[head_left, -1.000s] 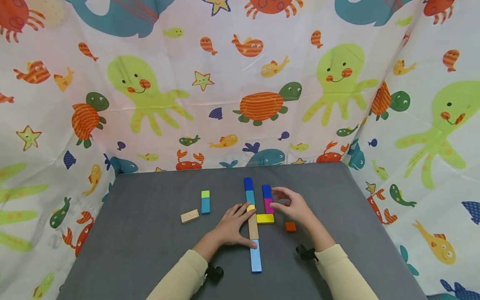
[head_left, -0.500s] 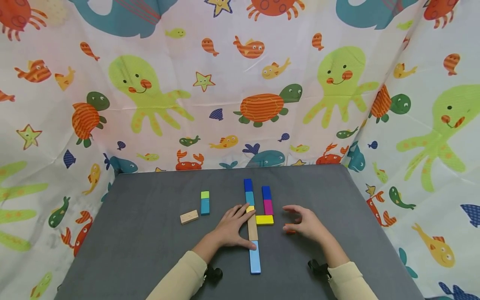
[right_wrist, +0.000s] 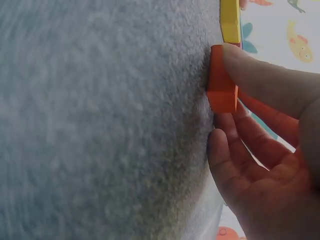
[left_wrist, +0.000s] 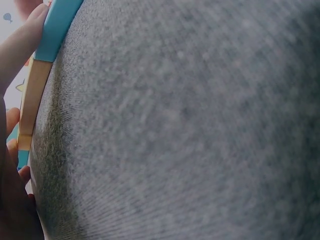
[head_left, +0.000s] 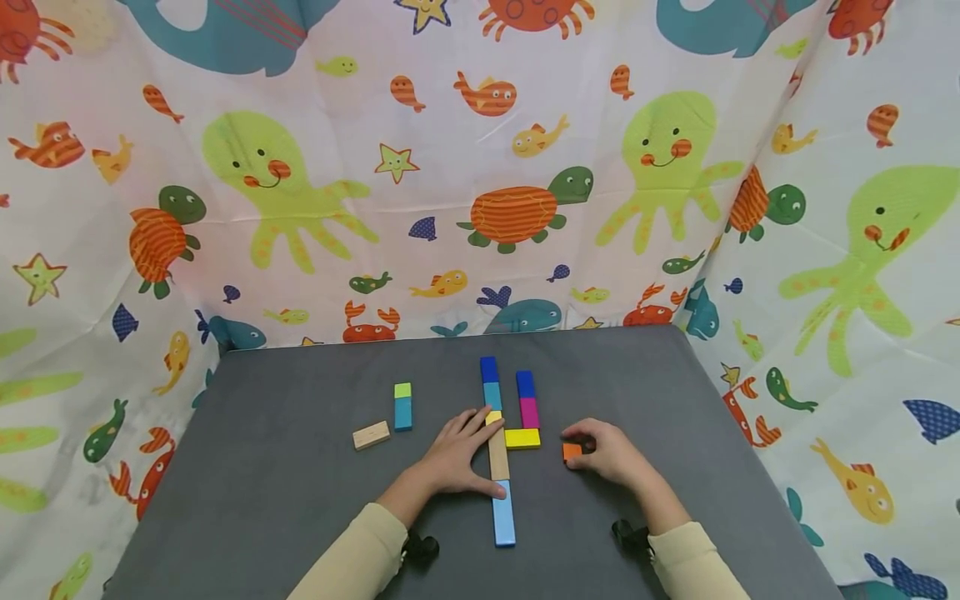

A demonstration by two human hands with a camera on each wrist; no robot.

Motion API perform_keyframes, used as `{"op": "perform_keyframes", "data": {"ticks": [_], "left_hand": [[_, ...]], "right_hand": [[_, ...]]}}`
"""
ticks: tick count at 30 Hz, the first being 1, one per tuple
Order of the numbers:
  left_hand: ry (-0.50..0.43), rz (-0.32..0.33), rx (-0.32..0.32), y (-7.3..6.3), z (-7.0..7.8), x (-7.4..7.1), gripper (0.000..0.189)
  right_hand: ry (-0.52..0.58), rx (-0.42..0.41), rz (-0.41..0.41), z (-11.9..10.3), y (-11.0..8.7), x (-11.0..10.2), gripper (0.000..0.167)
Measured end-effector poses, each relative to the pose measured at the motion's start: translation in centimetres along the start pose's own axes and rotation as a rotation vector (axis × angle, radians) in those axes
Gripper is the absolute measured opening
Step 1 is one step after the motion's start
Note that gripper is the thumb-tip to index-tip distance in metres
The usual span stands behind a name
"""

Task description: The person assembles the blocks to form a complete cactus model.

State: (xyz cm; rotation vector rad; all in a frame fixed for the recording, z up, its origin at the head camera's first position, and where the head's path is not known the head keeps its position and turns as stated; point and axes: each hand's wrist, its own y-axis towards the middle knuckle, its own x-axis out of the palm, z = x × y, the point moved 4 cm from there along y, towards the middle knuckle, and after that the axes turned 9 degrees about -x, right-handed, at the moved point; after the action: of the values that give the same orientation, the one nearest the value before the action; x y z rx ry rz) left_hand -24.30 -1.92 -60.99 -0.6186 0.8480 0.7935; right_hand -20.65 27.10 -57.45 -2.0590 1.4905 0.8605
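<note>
On the grey table a straight column runs from a light blue block (head_left: 505, 523) through a wooden block (head_left: 498, 460) and a small yellow piece to a teal block (head_left: 491, 395) and a dark blue one (head_left: 488, 368). My left hand (head_left: 450, 462) rests on it with spread fingers, thumb on the light blue block and fingertips near the small yellow piece. A yellow block (head_left: 522, 439) sticks out rightward, with magenta (head_left: 529, 412) and dark blue (head_left: 526, 383) blocks above it. To its right, my right hand (head_left: 615, 454) pinches an orange block (right_wrist: 222, 82) between thumb and fingers.
Left of the column lie a loose wooden block (head_left: 371, 435) and a teal block (head_left: 402, 413) with a light green piece (head_left: 402, 389) at its far end. A curtain (head_left: 435, 192) printed with sea animals stands behind the grey table (head_left: 300, 500) and along its sides.
My right hand has left the magenta block, come back toward the orange block and taken hold of it. My left hand stays on the column.
</note>
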Motion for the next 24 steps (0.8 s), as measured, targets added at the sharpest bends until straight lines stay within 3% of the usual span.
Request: {"op": "perform_keyframes", "data": {"ticks": [8,24], "left_hand": [[0.013,-0.018,-0.017,0.2,0.1,0.1,0.122],[0.042,-0.008,-0.038,-0.5,0.7,-0.7,0.119]], "right_hand": [[-0.082,-0.06,-0.01,-0.4,0.2,-0.5,0.03],[-0.084,-0.049,0.039,-2.0,4.3,-2.1,0.031]]}}
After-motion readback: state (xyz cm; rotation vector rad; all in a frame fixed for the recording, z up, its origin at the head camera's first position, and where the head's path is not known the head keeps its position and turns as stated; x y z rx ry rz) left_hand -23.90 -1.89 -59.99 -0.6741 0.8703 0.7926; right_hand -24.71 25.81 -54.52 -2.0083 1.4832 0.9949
